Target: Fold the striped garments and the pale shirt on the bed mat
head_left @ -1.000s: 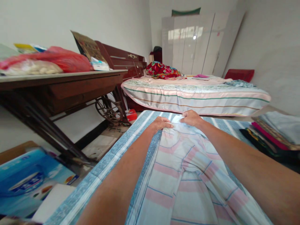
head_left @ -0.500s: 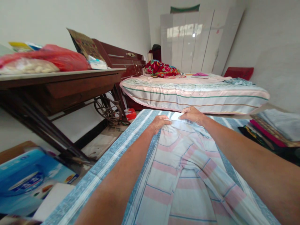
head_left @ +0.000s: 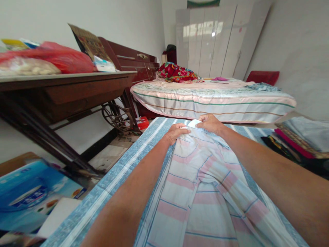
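Observation:
A striped shirt [head_left: 177,181] in white, pink and blue lies spread over a blue-and-white striped cloth [head_left: 123,164], its collar end away from me. One sleeve falls diagonally across the body toward the lower right. At the collar's left side, my left hand [head_left: 177,132] pinches the fabric between thumb and fingers. My right hand [head_left: 209,123] grips the white collar [head_left: 194,123] a little farther right. The undersides of both grips are hidden.
Beyond the cloth stands a bed [head_left: 213,103] with a red floral bundle [head_left: 177,72]. A wooden sewing-machine table [head_left: 87,85] with bags on it is at left, above a blue carton [head_left: 28,199]. Folded clothes [head_left: 305,137] are stacked at right.
The camera view has shifted slightly. Both hands keep hold of the collar, and the white piece between them looks a bit more folded and rounded.

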Tool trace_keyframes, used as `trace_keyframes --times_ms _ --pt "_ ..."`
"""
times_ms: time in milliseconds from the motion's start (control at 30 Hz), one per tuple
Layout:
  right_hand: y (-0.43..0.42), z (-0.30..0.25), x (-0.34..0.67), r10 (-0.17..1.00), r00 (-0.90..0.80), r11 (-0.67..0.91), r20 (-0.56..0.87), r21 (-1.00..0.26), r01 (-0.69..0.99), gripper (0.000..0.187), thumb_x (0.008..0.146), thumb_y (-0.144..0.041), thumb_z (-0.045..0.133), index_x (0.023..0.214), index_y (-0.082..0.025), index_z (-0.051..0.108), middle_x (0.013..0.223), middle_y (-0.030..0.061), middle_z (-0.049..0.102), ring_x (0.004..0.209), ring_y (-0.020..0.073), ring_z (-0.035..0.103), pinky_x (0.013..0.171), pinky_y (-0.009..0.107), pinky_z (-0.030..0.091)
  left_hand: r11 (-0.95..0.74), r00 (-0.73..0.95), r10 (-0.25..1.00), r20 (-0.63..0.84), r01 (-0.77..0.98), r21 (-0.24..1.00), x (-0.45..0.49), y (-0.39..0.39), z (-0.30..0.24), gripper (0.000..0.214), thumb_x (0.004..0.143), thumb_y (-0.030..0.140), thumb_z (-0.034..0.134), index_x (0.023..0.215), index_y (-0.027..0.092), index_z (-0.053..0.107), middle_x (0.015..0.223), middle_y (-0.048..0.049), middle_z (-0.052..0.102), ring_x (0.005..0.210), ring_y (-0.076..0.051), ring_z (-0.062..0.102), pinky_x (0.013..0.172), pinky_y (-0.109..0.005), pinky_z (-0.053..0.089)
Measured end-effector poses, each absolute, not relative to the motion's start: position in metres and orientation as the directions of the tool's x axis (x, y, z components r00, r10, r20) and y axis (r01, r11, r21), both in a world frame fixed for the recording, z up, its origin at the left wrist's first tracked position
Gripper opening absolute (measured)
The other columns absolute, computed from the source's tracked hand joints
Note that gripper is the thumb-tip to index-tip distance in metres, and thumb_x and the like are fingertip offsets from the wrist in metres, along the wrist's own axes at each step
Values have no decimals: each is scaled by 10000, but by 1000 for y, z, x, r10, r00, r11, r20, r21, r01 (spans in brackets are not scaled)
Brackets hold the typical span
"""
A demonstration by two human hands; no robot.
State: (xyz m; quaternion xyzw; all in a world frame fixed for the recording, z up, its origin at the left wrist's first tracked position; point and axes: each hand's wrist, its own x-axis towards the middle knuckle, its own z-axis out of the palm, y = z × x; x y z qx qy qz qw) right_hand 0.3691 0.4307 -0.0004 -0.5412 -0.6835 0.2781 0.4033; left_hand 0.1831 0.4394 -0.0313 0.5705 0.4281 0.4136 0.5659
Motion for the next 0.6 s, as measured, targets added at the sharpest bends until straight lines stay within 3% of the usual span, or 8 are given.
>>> trace_keyframes --times_ms 200,333,600 --pt "431 -2 368 958 -94 278 270 -808 519 196 509 -324 638 560 -173 524 481 -58 465 458 75 397 415 193 274 32 266 962 -53 82 996 181 443 -34 454 463 210 809 869 145 614 668 -15 652 579 -159 611 563 -280 484" --pt "433 -4 369 952 -97 297 290 -801 520 205 523 -336 639 573 -173 525 497 -53 473 466 77 400 422 196 279 29 321 945 -64 113 993 183 442 -32 323 514 225 781 782 127 629 655 -38 657 563 -168 611 561 -298 493" --pt "434 -8 373 942 -104 321 320 -761 563 205 551 -345 632 585 -174 523 516 -53 478 488 85 417 449 204 295 -109 361 932 38 181 977 188 447 -37 179 607 194 660 779 148 636 645 16 623 579 -128 575 546 -228 436"
